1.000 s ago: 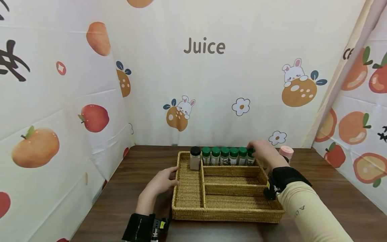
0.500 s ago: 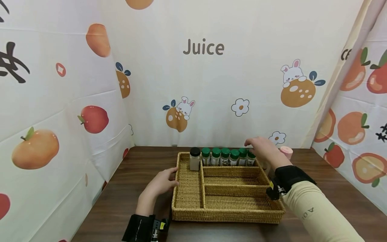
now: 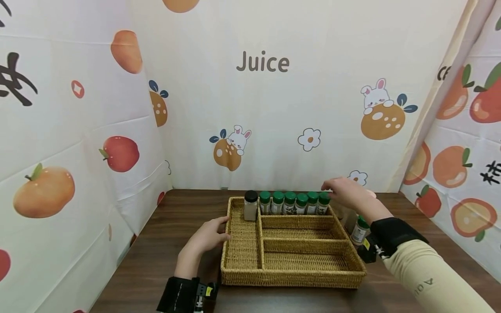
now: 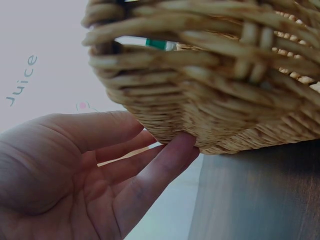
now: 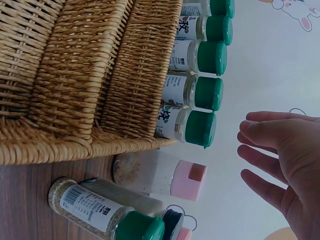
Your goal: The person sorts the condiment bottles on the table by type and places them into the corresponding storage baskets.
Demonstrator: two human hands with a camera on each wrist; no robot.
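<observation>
Wicker tray (image 3: 293, 278) on desk (image 3: 156, 261), six green-capped jars (image 3: 295, 202), one black-capped jar (image 3: 250, 205), left hand (image 3: 207, 237) touching tray, fingers relaxed, right hand (image 3: 346, 193) hovering, fingers released.

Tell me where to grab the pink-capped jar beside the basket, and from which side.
Grip the pink-capped jar round its pink cap, coming down from above. It stands upright on the table, pressed in between the basket wall and other jars, so its sides look hard to reach; only the cap seems free. The right hand hovers open close by.
</observation>
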